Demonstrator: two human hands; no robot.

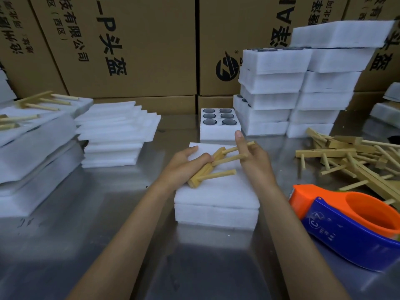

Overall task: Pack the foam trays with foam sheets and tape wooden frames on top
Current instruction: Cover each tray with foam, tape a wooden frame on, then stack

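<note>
On the steel worktop (91, 224), straight ahead, sits a white foam tray (216, 211) covered by a foam sheet (218, 189) of the same outline, the seam between them showing along the near edge. Lying on the sheet is a wooden frame (213, 164): a pale square bar with three round pegs jutting out to the right, like a short comb. The left hand (184, 167) rests on the bar's left side, its grip curled round the bar with the thumb stretched over the sheet. The right hand (251, 156) has a slack, open grip, its fingers straight and touching the ends of the upper pegs. Beyond lies an uncovered tray (219, 135) with six dark round wells. A heap of more frames (355, 156) lies to the right, with an orange and blue tape dispenser (346, 221) nearer.
</note>
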